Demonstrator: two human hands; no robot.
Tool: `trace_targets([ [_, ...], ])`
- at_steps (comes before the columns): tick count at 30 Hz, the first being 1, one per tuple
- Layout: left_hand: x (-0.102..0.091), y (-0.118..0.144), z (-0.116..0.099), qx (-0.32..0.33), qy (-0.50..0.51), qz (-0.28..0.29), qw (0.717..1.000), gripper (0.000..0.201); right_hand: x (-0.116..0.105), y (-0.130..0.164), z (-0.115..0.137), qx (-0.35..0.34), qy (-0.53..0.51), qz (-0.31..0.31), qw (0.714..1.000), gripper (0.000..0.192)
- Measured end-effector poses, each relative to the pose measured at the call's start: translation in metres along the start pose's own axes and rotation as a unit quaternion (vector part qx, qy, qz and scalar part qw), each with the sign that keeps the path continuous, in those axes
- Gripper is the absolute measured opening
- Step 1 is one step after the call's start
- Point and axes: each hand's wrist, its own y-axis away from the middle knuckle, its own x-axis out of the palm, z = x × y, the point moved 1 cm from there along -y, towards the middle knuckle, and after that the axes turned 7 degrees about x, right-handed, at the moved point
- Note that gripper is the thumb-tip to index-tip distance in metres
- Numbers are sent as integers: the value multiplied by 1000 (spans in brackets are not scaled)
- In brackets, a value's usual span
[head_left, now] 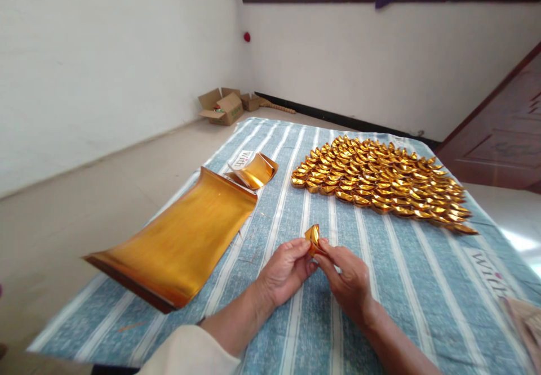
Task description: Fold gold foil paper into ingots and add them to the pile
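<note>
Folded gold paper piece (313, 234), small and shiny, pinched from both sides just below the centre of the view. Left hand (284, 271) closed on it from seven o'clock, thumb and forefinger tips meeting on its lower left edge, remaining fingers curled under. Right hand (346, 278) closed on it from five o'clock, fingertips pressed to its lower right edge, knuckles turned up. Both hands touching each other at the fingertips, raised a little above the striped blue and white cloth (422, 285); piece upright between them, its pointed top toward twelve o'clock. Pale sleeve (190, 355) at the left forearm, down at seven o'clock near the bottom edge.

Out at ten o'clock from the hands, well apart: stack of gold foil sheets (181, 240), large, curling up at its near and far ends, lying on the cloth's left side. Just beyond its far end, at eleven o'clock: smaller curled gold sheets (253, 171), touching the stack. At one o'clock, well apart: spread of finished gold paper ingots (380, 181), packed close in overlapping rows across the far right part of the cloth.

Farther off at eleven o'clock, on the floor by the wall corner: open cardboard boxes (224, 106). At three o'clock, dark wooden door (502, 133).
</note>
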Motion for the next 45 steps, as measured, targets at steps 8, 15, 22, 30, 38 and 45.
trace_targets([
  [8,0,1,1,4,-17,4,1000,20,-3,2,0,43,-26,21,999,14],
  [15,-1,1,1,3,-29,2,1000,23,-6,-1,1,28,-35,36,998,15],
  [22,0,1,1,7,-52,5,999,24,-7,-2,0,22,-43,46,998,15],
  [30,5,3,-3,0,-62,-15,998,22,-7,-1,-4,49,-52,40,997,14],
  [38,10,6,-7,-8,-28,-84,996,15,-2,2,-13,70,-67,44,994,13],
  [45,11,6,-17,-59,25,-174,983,28,-8,-2,-17,63,-89,85,990,13],
])
